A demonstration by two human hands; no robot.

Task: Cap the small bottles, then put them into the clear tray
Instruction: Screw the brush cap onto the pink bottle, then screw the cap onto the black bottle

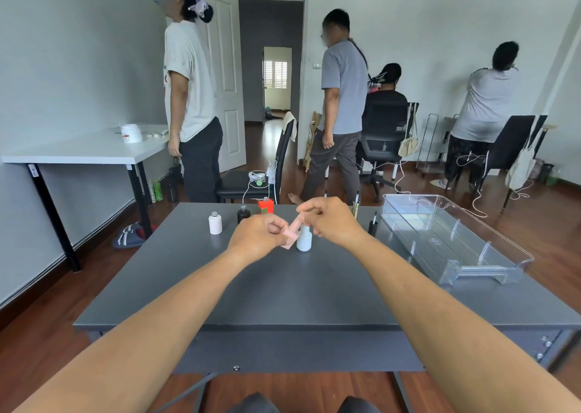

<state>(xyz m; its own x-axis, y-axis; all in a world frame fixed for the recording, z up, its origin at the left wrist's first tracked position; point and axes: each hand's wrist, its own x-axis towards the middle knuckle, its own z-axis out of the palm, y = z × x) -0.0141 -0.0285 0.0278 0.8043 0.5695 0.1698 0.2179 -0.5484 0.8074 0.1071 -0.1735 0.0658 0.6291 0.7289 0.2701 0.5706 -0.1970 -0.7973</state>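
Observation:
My left hand (256, 236) grips a small pink bottle (290, 238), tilted, above the grey table (283, 286). My right hand (330, 220) pinches the pink cap at the bottle's top. Just behind the pink bottle stands a white bottle (304, 239). At the far edge stand an uncapped white bottle (215, 223), an uncapped dark bottle (243, 213) and a red bottle (265, 205). The clear tray (452, 239) lies on the right side of the table with no bottles in it.
Brush caps stand near the tray: a gold one (356, 206) and a black one (373, 224). Beyond the table are a black chair (251, 183) with cables, a white table (85, 148) at left, and several people standing or sitting.

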